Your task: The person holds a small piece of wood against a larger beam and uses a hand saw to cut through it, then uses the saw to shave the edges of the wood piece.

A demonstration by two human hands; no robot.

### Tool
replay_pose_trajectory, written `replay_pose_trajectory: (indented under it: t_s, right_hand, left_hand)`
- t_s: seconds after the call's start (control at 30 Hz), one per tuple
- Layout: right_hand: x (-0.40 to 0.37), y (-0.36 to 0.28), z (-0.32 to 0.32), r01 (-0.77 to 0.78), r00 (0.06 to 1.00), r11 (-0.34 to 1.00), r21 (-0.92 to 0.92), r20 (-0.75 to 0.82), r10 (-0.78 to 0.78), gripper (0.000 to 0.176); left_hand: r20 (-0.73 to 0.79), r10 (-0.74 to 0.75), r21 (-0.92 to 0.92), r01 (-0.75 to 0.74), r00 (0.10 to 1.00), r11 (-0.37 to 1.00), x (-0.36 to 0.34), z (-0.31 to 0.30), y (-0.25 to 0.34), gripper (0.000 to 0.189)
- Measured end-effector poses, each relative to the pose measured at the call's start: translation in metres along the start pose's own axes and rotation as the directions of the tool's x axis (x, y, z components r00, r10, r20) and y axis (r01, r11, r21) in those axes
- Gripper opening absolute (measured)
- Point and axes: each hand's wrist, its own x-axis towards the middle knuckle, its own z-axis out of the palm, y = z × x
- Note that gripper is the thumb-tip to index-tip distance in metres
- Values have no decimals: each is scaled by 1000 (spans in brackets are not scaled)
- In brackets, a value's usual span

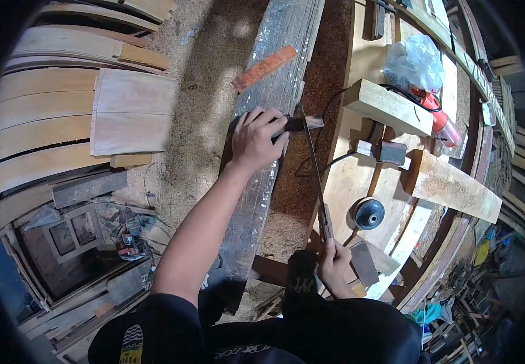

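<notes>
My left hand (pixel 258 138) presses down on a dark wooden piece (pixel 294 124) lying across the worn plank bench (pixel 277 57). The piece's lighter end (pixel 314 122) juts past the bench's right edge. In my right hand (pixel 334 265) is the handle of a long thin saw (pixel 314 158). Its blade runs up and meets the dark piece near that end, just right of my left fingers. An orange-red wooden strip (pixel 265 68) lies slantwise on the bench above my left hand.
On the right worktable (pixel 341 188) are a thick wood block (pixel 388 107), a red power tool (pixel 439 118), a plastic bag (pixel 415 64), a round black disc (pixel 368 213) and a tapered board (pixel 456 187). Curved boards (pixel 44 115) lie at left. Black cords hang between bench and worktable.
</notes>
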Motion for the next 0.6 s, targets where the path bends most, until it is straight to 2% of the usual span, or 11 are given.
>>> replay_pose_trajectory:
  t_s: [0.03,0.1,0.2,0.3,0.33,0.37,0.4,0.43,0.5,0.57,0.6]
  right_hand:
    - [-3,-2,-2,-5,1000,1000,30,11,5,46]
    - [23,-13,7,-28,1000,999,-22,-2,28,47]
    - [81,-28,39,45,999,998,44,-4,-45,49]
    - [70,-35,33,22,1000,1000,10,14,-23,49]
    - [53,-11,25,18,1000,1000,-14,-1,-18,45]
    - [31,-13,13,13,1000,1000,-17,26,-13,42]
    - [10,-12,9,35,999,999,32,-25,-34,40]
    - [-5,-10,-1,89,996,995,-34,-19,-89,40]
    - [-12,4,-5,46,999,998,-42,6,-45,41]
    - [20,-5,9,-32,999,999,14,-21,32,42]
    - [43,-20,19,-5,1000,999,-35,-31,3,44]
  left_hand:
    - [1,-5,-3,5,1000,1000,-1,0,-1,23]
    - [-23,63,22,-63,998,998,1,-1,-1,22]
    - [-5,49,47,-48,999,998,0,-2,-1,21]
    - [-30,39,14,-39,999,999,0,1,-2,20]
    - [-30,45,17,-44,999,999,2,0,-2,20]
    - [-30,45,21,-44,999,999,0,0,-1,20]
    - [-30,44,24,-43,999,999,0,0,-1,20]
    - [-32,42,23,-41,999,999,2,-1,-2,20]
    - [-11,81,23,-81,997,996,2,-2,0,22]
    - [-21,78,22,-77,997,997,2,0,-1,23]
    - [-19,61,31,-61,998,998,2,-1,-1,22]
